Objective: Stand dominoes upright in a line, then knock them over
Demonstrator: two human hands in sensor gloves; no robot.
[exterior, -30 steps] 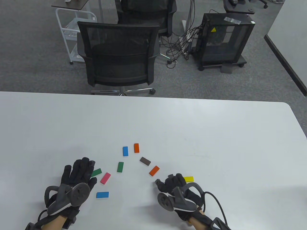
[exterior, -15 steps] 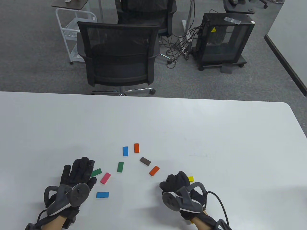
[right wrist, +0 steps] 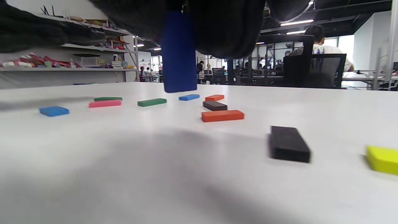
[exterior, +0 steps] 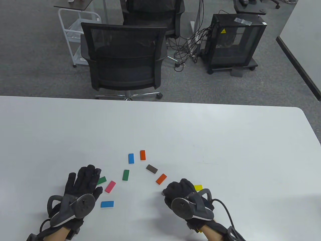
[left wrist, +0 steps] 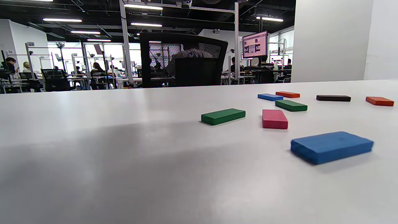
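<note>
While all the loose pieces lie flat, these lines run from the biggest thing to the smallest.

Table: white, it carries both hands and every domino.
Office chair: black mesh, on the floor beyond the table's far edge.
Left hand: flat on the table with fingers straight and spread, holding nothing; the fingertips are just beside the green domino.
Right hand: fingers curled together and closed round a dark blue domino, held upright with its lower end close above the table.
Flat dominoes: a loose arc between the hands, with pink, second green, blue, orange, brown and a second orange.
Near blue domino: by the left thumb.
Yellow domino: just beyond the right hand.
Black domino: beneath the right hand, seen in the right wrist view.
</note>
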